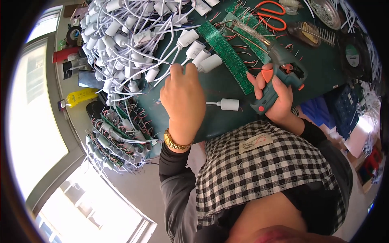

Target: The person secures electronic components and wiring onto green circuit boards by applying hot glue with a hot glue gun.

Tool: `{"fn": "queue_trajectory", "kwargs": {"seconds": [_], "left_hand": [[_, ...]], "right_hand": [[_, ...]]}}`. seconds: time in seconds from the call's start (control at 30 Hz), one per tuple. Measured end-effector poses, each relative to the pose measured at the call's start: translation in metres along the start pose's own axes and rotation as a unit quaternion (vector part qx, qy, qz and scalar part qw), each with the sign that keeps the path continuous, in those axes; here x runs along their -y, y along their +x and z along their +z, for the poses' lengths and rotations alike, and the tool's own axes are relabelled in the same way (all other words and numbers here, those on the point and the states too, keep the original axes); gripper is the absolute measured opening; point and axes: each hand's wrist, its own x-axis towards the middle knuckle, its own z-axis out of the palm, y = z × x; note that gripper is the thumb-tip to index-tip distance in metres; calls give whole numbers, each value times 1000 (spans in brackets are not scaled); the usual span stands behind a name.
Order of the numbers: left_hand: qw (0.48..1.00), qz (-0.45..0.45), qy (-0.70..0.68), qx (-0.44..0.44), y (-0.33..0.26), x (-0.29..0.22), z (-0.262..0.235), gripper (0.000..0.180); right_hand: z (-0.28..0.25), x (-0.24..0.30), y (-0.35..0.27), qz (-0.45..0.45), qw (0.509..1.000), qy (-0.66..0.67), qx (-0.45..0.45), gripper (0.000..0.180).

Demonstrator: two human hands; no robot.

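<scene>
My right hand point(281, 97) is wrapped round the grip of a dark green soldering gun point(298, 67) with an orange trigger. The gun's long metal tip points up and left over the green circuit boards point(227, 56), which carry red and white wires. Back up, my left hand point(184, 95) is closed with its fingers curled under; whatever they hold is hidden. A white cable with a cylindrical end piece point(229, 104) lies to its right and runs beneath it. Several more white cylindrical end pieces point(188, 38) lie just beyond its knuckles.
A large heap of white cables point(121, 44) covers the table's far left. At the far right are orange-handled scissors point(271, 16), a coiled spring iron stand point(318, 34) and a metal dish point(324, 14). Wired boards point(117, 141) hang together at the left edge, near a yellow bottle point(81, 97).
</scene>
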Motion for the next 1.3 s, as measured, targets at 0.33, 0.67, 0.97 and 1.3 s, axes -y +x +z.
{"fn": "queue_trajectory", "kwargs": {"seconds": [0.33, 0.67, 0.97, 1.3], "left_hand": [[937, 241, -252, -34, 28, 28, 8, 40], [913, 358, -123, 154, -48, 18, 16, 46], [950, 171, -261, -19, -8, 3, 64, 34], [897, 238, -314, -201, 6, 11, 74, 21]], "right_hand": [[-10, 17, -6, -54, 998, -18, -21, 35], [-4, 33, -9, -82, 990, -114, -15, 40], [-12, 56, -11, -125, 949, -279, 79, 33], [-14, 62, -26, -102, 919, -378, 40, 31]]}}
